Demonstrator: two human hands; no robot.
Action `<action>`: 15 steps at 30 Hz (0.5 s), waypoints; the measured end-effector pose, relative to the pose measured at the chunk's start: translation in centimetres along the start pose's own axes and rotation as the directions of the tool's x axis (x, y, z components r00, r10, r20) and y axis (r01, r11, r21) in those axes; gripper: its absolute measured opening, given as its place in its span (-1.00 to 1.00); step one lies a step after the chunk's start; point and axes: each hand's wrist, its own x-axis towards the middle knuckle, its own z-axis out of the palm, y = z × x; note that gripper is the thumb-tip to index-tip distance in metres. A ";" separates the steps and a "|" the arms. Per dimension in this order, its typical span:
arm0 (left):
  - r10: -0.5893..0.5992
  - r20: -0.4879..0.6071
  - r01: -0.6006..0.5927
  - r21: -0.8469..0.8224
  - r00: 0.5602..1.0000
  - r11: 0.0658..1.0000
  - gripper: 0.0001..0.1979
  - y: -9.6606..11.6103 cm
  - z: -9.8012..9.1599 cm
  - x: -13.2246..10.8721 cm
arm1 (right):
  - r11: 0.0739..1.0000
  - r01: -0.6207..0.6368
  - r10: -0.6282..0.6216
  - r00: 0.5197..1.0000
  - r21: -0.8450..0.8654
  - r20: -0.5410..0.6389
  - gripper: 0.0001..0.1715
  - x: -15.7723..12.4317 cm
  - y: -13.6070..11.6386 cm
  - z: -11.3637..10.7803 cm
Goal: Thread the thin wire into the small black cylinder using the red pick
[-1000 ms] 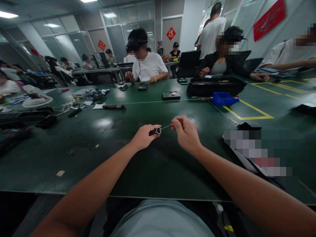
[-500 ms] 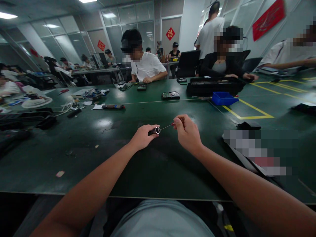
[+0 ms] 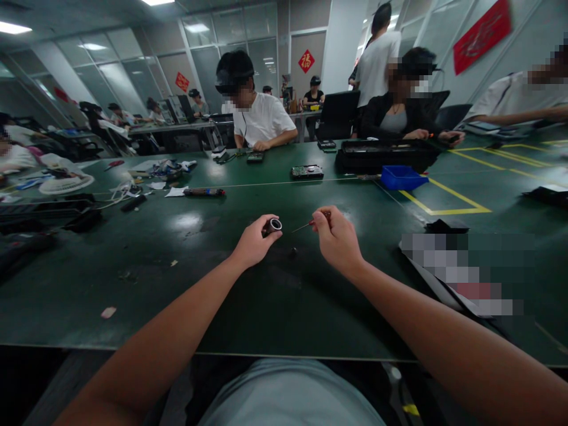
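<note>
My left hand (image 3: 254,241) is closed round a short dark cylinder (image 3: 274,225) with a bright ring at its open end, which faces right. In my right hand (image 3: 336,236) is a screwdriver (image 3: 303,227) with a reddish-brown handle and a thin shaft. The shaft's tip points left and stands a little apart from the cylinder. Between my hands, a small dark piece (image 3: 293,252) is at the green table (image 3: 284,313); whether it rests there or is still falling I cannot tell.
Farther back are a circuit-boarded drive (image 3: 307,171), a blue bin (image 3: 403,177) and a long black case (image 3: 386,156). A pen-like tool (image 3: 204,191) lies left of centre. A pale, blurred-out sheet (image 3: 461,278) is at the right. Several people sit across the table.
The cylinder has moved up and left, away from the screwdriver tip that was at its opening. A small dark piece now shows below. My right hand has hardly moved.
</note>
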 end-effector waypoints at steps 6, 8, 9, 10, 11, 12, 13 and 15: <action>-0.189 -0.018 0.155 -0.501 0.982 0.852 -0.70 0.0 0.4 0.5 | 1.000 0.016 -0.016 0.999 0.019 -0.031 -0.75 0.0 0.3 0.1; -0.208 0.022 0.190 -0.512 0.978 0.838 -0.76 0.6 0.3 0.5 | 0.999 0.020 -0.019 0.999 0.030 -0.038 -0.75 0.1 0.4 0.2; -0.201 0.047 0.199 -0.482 0.978 0.853 -0.76 1.0 0.2 0.4 | 0.999 0.021 -0.020 0.999 0.037 -0.041 -0.75 0.1 0.4 0.2; -0.190 0.072 0.202 -0.433 0.979 0.878 -0.74 1.4 0.0 0.3 | 0.999 0.023 -0.021 0.999 0.044 -0.046 -0.75 0.1 0.4 0.1; -0.179 0.098 0.203 -0.369 0.979 0.907 -0.72 1.9 -0.1 0.2 | 0.998 0.024 -0.021 0.998 0.049 -0.052 -0.75 0.1 0.3 0.1; -0.168 0.123 0.198 -0.296 0.978 0.934 -0.71 2.3 -0.2 0.2 | 0.998 0.024 -0.021 0.998 0.051 -0.060 -0.76 0.2 0.3 0.0; -0.152 0.146 0.182 -0.216 0.978 0.959 -0.72 2.7 -0.2 0.2 | 0.998 0.024 -0.020 0.997 0.050 -0.068 -0.76 0.2 0.2 0.0; -0.096 0.193 0.106 -0.039 0.976 0.994 -0.78 3.4 -0.2 0.2 | 0.999 0.025 -0.021 0.997 0.048 -0.078 -0.76 0.2 0.1 -0.1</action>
